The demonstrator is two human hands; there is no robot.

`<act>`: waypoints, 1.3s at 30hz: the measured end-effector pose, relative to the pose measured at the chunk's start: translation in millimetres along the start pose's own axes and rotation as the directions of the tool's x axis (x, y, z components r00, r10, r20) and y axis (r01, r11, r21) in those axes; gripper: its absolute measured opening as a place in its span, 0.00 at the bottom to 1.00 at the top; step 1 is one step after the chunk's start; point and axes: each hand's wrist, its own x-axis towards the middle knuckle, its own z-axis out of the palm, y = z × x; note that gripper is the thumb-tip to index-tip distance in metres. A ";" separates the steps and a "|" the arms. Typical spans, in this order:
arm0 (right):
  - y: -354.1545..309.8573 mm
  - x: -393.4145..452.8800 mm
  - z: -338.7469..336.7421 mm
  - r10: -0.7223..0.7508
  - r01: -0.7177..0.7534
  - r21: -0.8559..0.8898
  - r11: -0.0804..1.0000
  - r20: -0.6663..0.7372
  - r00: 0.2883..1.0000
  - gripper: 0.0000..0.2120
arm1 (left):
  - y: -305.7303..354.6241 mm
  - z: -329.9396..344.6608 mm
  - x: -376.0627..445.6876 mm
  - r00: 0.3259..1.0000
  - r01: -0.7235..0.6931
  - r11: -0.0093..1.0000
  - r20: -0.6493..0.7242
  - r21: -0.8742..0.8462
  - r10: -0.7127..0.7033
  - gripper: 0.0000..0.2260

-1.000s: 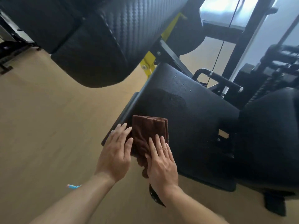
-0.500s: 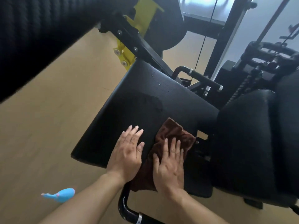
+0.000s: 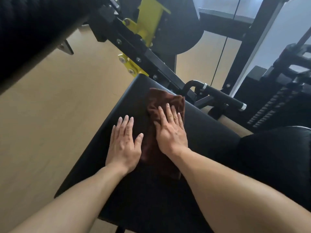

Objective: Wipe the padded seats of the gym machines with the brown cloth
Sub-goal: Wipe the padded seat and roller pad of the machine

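Left hand (image 3: 123,143): palm down and flat, fingers extended and slightly spread, thumb angled out toward the cloth. It holds nothing; it rests on the bare seat just left of the cloth, the thumb tip at the cloth's edge.
Right hand (image 3: 170,132): palm down and flat, fingers straight and close together, pressed onto the cloth. It does not pinch or clutch the fabric, it only bears on top of it.
Brown folded terry cloth (image 3: 161,105): centre of the frame, lying on the seat. Its far end is rumpled and reaches close to the seat's upper edge; the near part runs back under the right wrist and forearm.
Black padded rectangular seat (image 3: 205,132): fills the centre and lower middle of the frame, set diagonally, with both forearms crossing over its near end.
Black and yellow steel machine frame (image 3: 143,31): upper centre, bolted bracket running down to the seat's far edge.
Black foam-grip handle with silver end rings (image 3: 222,96): right of centre, just beyond the seat's far right edge, apart from the cloth.
Second black padded cushion (image 3: 276,148): right edge of the frame, beside the seat.
Large black textured pad (image 3: 33,27): upper left, out of focus.
Pale wooden floor (image 3: 50,115): left half of the frame, below the seat.
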 end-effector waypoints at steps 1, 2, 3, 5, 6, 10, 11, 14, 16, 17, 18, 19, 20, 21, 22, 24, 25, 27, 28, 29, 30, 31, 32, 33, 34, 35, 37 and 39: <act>3.7 15.0 -3.9 0.058 -0.058 0.005 0.998 -0.007 0.998 0.28 | 1.7 2.0 2.7 0.998 0.022 0.999 0.052 0.034 -0.024 0.32; 5.8 28.5 -7.3 0.105 -0.105 0.011 0.994 -0.016 0.994 0.28 | 2.4 3.8 3.8 0.994 0.030 0.997 0.103 0.076 -0.038 0.36; 6.0 39.8 -9.1 0.144 -0.143 0.019 0.990 -0.022 0.989 0.28 | 2.8 4.4 4.1 0.988 0.026 0.992 0.151 0.122 -0.045 0.40; 4.0 55.6 -12.5 0.188 -0.186 0.041 0.982 -0.035 0.982 0.28 | 4.6 1.7 5.4 0.969 0.015 0.982 0.240 0.187 -0.061 0.48; 1.6 60.3 -14.0 0.169 -0.166 0.044 0.985 -0.052 0.984 0.28 | 5.6 -0.7 6.1 0.959 0.016 0.979 0.272 0.204 -0.072 0.52; -26.0 67.3 -18.8 -0.352 0.352 -0.013 0.936 0.008 0.936 0.25 | 15.5 -6.8 0.1 0.962 0.056 0.984 0.256 0.166 -0.098 0.64; -38.5 68.4 -17.8 -0.505 0.506 -0.004 0.862 0.074 0.860 0.24 | 18.7 -7.2 -1.6 0.969 0.091 0.987 0.215 0.132 -0.118 0.66; -65.8 78.9 -10.9 -0.694 0.707 0.013 0.707 0.208 0.689 0.23 | 25.5 -9.2 -2.8 0.973 0.184 0.981 0.130 0.056 -0.189 0.67; -70.3 89.8 -6.9 -0.694 0.711 -0.026 0.703 0.195 0.693 0.23 | 24.9 -8.6 -1.7 0.980 0.150 0.985 0.119 0.088 -0.160 0.67; -68.8 94.6 -6.4 -0.669 0.682 -0.031 0.730 0.168 0.724 0.23 | 24.3 -7.9 -1.5 0.981 0.132 0.985 0.129 0.111 -0.146 0.66; -65.8 100.4 -8.8 -0.622 0.628 -0.018 0.778 0.123 0.774 0.22 | 23.8 -7.8 -1.2 0.979 0.124 0.984 0.147 0.129 -0.143 0.65; -60.8 106.9 -12.7 -0.549 0.550 0.006 0.835 0.063 0.833 0.22 | 23.4 -7.4 -0.8 0.975 0.124 0.982 0.167 0.141 -0.147 0.65; -53.4 113.5 -17.7 -0.459 0.458 0.029 0.888 0.007 0.889 0.22 | 23.3 -7.6 -0.6 0.969 0.128 0.980 0.192 0.150 -0.156 0.65; -43.5 119.7 -22.6 -0.362 0.363 0.043 0.931 -0.031 0.932 0.23 | 22.7 -7.8 0.0 0.963 0.131 0.978 0.216 0.161 -0.164 0.65; -32.1 124.0 -26.5 -0.266 0.269 0.052 0.962 -0.048 0.963 0.23 | 21.8 -8.3 0.9 0.957 0.126 0.976 0.238 0.179 -0.168 0.65; -7.4 122.4 -31.7 -0.076 0.081 0.099 0.992 -0.050 0.996 0.24 | 19.1 -8.6 3.2 0.951 0.100 0.970 0.267 0.223 -0.159 0.66; 4.0 115.8 -32.7 0.015 -0.007 0.133 0.991 -0.058 0.998 0.23 | 18.4 -8.4 3.7 0.949 0.086 0.967 0.277 0.238 -0.153 0.66; 21.7 93.6 -30.0 0.135 -0.118 0.164 0.979 -0.100 0.986 0.23 | 18.2 -8.7 3.5 0.946 0.071 0.967 0.292 0.245 -0.143 0.67; 28.1 79.6 -27.5 0.148 -0.129 0.146 0.981 -0.127 0.981 0.23 | 18.6 -8.9 3.4 0.943 0.069 0.968 0.300 0.243 -0.143 0.67; 33.8 64.9 -25.0 0.139 -0.122 0.117 0.986 -0.151 0.979 0.23 | 19.3 -9.1 3.2 0.939 0.065 0.968 0.312 0.243 -0.142 0.68; 37.5 50.7 -22.9 0.120 -0.105 0.090 0.990 -0.172 0.978 0.23 | 20.1 -9.4 3.7 0.935 0.059 0.968 0.326 0.246 -0.140 0.69; 37.8 36.3 -20.8 0.095 -0.083 0.067 0.994 -0.189 0.977 0.23 | 20.5 -10.3 3.8 0.930 0.053 0.967 0.341 0.249 -0.139 0.70; 34.6 21.9 -18.6 0.061 -0.054 0.042 0.998 -0.199 0.978 0.23 | 20.7 -11.7 4.0 0.924 0.049 0.967 0.356 0.250 -0.138 0.71; 28.0 9.1 -15.7 0.011 -0.011 0.005 1.000 -0.193 0.981 0.23 | 20.1 -13.1 4.4 0.919 0.044 0.968 0.369 0.248 -0.136 0.72; 18.5 -1.3 -12.2 -0.059 0.053 -0.041 0.998 -0.164 0.985 0.24 | 19.3 -14.0 4.7 0.915 0.041 0.969 0.380 0.244 -0.134 0.73; 8.8 -7.7 -8.1 -0.140 0.131 -0.082 0.988 -0.115 0.983 0.25 | 18.8 -14.9 4.6 0.912 0.040 0.970 0.387 0.239 -0.133 0.74; -6.2 -7.9 -1.3 -0.261 0.257 -0.119 0.959 -0.023 0.965 0.26 | 19.5 -15.4 3.8 0.915 0.042 0.971 0.382 0.234 -0.132 0.75; -10.6 7.7 -1.9 -0.299 0.296 -0.124 0.947 -0.008 0.954 0.25 | 20.6 -13.3 3.6 0.928 0.049 0.965 0.345 0.257 -0.139 0.74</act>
